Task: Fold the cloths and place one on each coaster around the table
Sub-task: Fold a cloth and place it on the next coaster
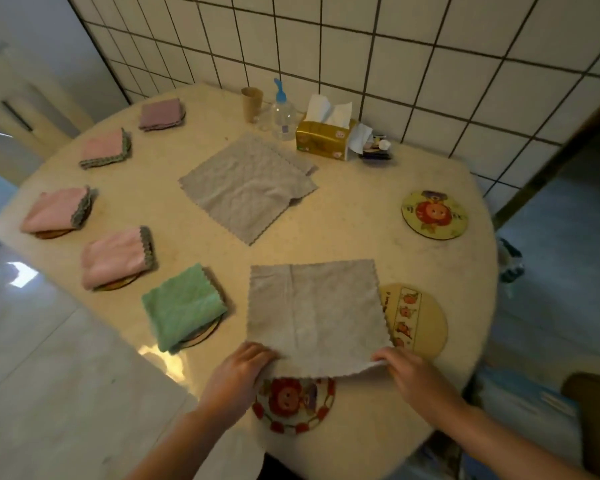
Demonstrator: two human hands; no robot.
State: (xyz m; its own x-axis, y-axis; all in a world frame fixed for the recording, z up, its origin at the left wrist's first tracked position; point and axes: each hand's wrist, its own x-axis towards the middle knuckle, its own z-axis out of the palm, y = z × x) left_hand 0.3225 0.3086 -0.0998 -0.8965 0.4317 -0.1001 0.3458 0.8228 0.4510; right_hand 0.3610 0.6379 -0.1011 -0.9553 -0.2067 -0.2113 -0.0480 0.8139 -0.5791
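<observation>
A grey cloth (316,313) lies spread flat near the table's front edge. My left hand (238,372) pinches its near left corner and my right hand (413,375) pinches its near right corner. The cloth's near edge overlaps a round flower coaster (293,407), and its right edge overlaps a pale coaster (418,322). A third bare coaster (434,215) lies at the right. More grey cloths (246,185) lie unfolded in the middle. Folded cloths sit on coasters along the left: a green one (182,306), three pink ones (116,256) (58,209) (106,148), and a mauve one (160,114).
At the back by the tiled wall stand a paper cup (252,103), a clear bottle with a blue cap (283,114), a gold tissue box (324,138) and a small dish of odds and ends (376,148). The round table (361,230) drops off close behind my hands.
</observation>
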